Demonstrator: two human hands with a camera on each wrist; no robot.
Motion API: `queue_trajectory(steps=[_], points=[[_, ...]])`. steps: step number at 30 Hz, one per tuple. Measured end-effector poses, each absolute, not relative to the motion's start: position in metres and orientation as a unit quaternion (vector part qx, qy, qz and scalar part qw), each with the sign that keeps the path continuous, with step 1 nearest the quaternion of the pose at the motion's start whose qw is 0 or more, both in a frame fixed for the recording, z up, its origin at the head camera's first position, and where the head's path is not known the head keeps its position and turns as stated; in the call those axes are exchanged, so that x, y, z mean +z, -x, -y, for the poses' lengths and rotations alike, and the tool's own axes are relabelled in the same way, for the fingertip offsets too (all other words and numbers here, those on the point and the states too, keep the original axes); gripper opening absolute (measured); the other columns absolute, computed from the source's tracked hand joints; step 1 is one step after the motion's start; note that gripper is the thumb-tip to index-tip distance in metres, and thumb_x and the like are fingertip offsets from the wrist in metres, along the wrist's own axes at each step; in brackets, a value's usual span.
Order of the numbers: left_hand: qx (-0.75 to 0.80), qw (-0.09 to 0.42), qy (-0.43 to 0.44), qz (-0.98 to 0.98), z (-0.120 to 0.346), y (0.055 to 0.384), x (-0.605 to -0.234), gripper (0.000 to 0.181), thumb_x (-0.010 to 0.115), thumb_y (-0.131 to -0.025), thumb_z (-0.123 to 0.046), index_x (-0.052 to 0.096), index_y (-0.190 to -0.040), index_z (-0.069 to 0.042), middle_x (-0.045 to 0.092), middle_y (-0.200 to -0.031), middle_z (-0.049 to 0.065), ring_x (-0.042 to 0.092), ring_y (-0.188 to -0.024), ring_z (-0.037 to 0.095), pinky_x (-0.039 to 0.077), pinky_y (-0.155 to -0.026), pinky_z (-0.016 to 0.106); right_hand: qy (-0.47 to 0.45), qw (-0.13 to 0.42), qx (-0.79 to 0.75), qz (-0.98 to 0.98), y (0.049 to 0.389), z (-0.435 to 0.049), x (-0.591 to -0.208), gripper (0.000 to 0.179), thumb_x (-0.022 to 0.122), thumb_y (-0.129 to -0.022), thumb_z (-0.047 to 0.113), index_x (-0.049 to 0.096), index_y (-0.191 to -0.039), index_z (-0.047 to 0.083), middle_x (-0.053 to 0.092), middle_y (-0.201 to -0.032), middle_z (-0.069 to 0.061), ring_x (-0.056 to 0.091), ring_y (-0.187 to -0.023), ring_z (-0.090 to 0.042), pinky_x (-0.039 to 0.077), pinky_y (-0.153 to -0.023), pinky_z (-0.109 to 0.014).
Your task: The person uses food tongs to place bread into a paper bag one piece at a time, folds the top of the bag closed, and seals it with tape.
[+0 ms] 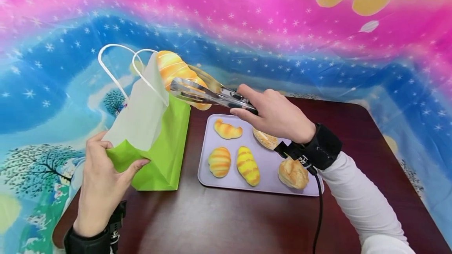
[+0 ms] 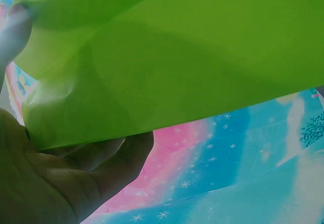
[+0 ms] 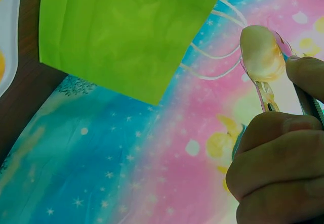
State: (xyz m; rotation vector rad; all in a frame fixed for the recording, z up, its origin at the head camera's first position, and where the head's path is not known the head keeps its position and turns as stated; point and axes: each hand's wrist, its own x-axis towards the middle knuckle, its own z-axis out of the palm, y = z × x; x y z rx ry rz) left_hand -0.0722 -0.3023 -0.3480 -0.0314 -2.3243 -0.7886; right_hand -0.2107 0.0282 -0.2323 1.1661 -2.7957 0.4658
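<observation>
A green paper bag with a white inside and white rope handles stands on the left of the table. My left hand grips its near top edge, thumb on one side and fingers on the other; the left wrist view shows the fingers under the green paper. Metal serving tongs are held in my right hand. Between the tongs' ends is a large glazed bread roll, raised beside the bag's far rim. In the right wrist view the roll appears near the bag's handles.
A lilac tray lies right of the bag, bearing several breads: a small croissant, a striped roll, a yellow oblong bread, a seeded bread and a round puff. A patterned cloth hangs behind the dark table.
</observation>
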Motion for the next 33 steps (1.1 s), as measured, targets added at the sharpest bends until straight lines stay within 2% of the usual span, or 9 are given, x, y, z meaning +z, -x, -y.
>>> queue_trajectory(steps=[7,15,18,22,26,33], points=[[-0.297,0.34,0.012,0.892,0.303,0.073,-0.349,0.083,0.052,-0.083,-0.07,0.028,-0.104,0.007,0.04,-0.135,0.037,0.048,-0.115,0.051,0.035,-0.077,0.045,-0.403,0.043,0.159,0.9,0.208,-0.013,-0.228,0.039,0.062,-0.098,0.041,0.049,-0.125,0.017,0.03,-0.055,0.002,0.028,-0.043,-0.014,0.025,-0.048,-0.028],[-0.294,0.338,0.005,0.894,0.302,0.072,-0.35,0.083,0.051,-0.082,-0.071,0.028,-0.103,0.006,0.039,-0.134,0.038,0.047,-0.109,0.049,0.033,-0.077,0.041,-0.431,0.044,0.164,0.886,0.205,0.005,-0.224,0.04,0.062,-0.098,0.041,0.049,-0.126,0.014,0.034,-0.054,0.001,0.034,-0.042,-0.015,0.026,-0.048,-0.029],[-0.293,0.338,0.005,0.894,0.302,0.072,-0.35,0.083,0.051,-0.082,-0.071,0.028,-0.103,0.006,0.039,-0.134,0.038,0.047,-0.106,0.048,0.03,-0.079,0.034,-0.439,0.044,0.164,0.882,0.204,0.012,-0.223,0.039,0.061,-0.099,0.043,0.048,-0.125,0.016,0.035,-0.054,0.001,0.036,-0.042,-0.016,0.026,-0.048,-0.028],[-0.288,0.337,0.004,0.896,0.302,0.072,-0.35,0.083,0.049,-0.082,-0.071,0.028,-0.103,0.006,0.038,-0.135,0.038,0.047,-0.103,0.048,0.029,-0.078,0.033,-0.449,0.04,0.16,0.878,0.202,0.026,-0.225,0.039,0.059,-0.099,0.044,0.048,-0.124,0.016,0.036,-0.054,0.002,0.039,-0.042,-0.015,0.03,-0.048,-0.028],[-0.289,0.336,0.008,0.896,0.302,0.072,-0.351,0.082,0.05,-0.082,-0.071,0.028,-0.103,0.006,0.038,-0.135,0.038,0.047,-0.105,0.049,0.033,-0.075,0.043,-0.46,0.043,0.155,0.873,0.202,0.039,-0.232,0.038,0.059,-0.099,0.043,0.049,-0.123,0.015,0.039,-0.056,0.002,0.042,-0.045,-0.013,0.034,-0.05,-0.027],[-0.299,0.337,0.011,0.893,0.304,0.072,-0.35,0.082,0.053,-0.082,-0.07,0.028,-0.102,0.005,0.038,-0.134,0.039,0.046,-0.111,0.051,0.034,-0.076,0.048,-0.48,0.056,0.162,0.86,0.203,0.054,-0.247,0.035,0.058,-0.1,0.043,0.051,-0.119,0.015,0.038,-0.056,0.003,0.041,-0.046,-0.011,0.029,-0.049,-0.026]])
